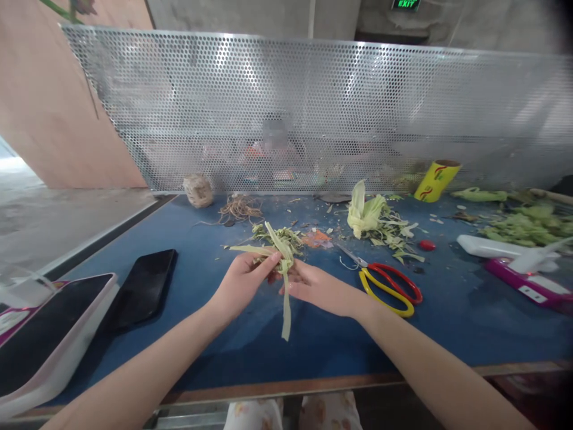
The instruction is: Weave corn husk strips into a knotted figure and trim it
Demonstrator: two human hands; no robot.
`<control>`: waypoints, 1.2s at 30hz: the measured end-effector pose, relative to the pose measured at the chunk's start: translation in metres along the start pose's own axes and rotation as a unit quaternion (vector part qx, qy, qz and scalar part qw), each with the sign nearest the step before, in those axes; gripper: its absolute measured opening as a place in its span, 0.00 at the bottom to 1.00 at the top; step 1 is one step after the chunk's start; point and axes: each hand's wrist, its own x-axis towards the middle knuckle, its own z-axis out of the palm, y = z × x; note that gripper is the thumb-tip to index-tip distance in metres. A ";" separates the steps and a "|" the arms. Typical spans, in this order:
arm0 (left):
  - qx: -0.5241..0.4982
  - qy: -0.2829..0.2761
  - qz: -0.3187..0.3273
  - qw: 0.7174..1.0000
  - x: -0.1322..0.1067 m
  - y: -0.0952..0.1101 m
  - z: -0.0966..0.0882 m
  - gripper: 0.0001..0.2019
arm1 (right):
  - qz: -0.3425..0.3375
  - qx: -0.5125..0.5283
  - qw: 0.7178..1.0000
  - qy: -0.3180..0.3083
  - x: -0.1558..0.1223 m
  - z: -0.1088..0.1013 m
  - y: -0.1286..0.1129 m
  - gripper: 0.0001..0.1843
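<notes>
Pale green leaf strips point(286, 257) form a knotted bundle between my hands, above the middle of the blue table. My left hand point(248, 275) grips the bundle from the left, thumb pressed on top. From the right, my right hand point(313, 286) pinches the same strips, its fingertips partly hidden. One long strip hangs down below the hands, and another sticks out to the left. Shredded greens point(290, 239) lie just behind the bundle. Scissors point(385, 286) with one red and one yellow handle rest to the right of my right hand.
A black phone point(145, 286) and a pale-framed tablet point(54, 334) lie left. Behind are a wrapped block point(197, 191), dry roots point(239, 208), a leafy cabbage piece point(364, 212) and a yellow tube point(436, 181). A purple power strip point(528, 283) sits right. A perforated metal screen point(313, 89) closes the back.
</notes>
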 end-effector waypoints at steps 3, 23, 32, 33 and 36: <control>0.042 0.011 0.026 0.999 -0.001 0.003 0.002 0.10 | -0.043 0.030 0.998 0.029 0.002 0.006 0.003 0.34; 0.130 0.091 0.092 0.983 -0.008 -0.005 0.008 0.07 | -0.110 0.084 0.948 0.286 0.018 0.020 0.013 0.07; 0.239 0.137 0.211 0.938 -0.004 -0.001 -0.002 0.06 | -0.039 0.122 0.935 0.331 0.017 0.015 0.009 0.10; 0.217 0.133 0.203 0.946 -0.004 -0.002 -0.003 0.07 | -0.030 0.126 0.935 0.331 0.017 0.015 0.009 0.10; 0.169 0.098 0.175 0.965 -0.005 -0.003 -0.003 0.05 | -0.034 0.124 0.939 0.318 0.017 0.013 0.008 0.11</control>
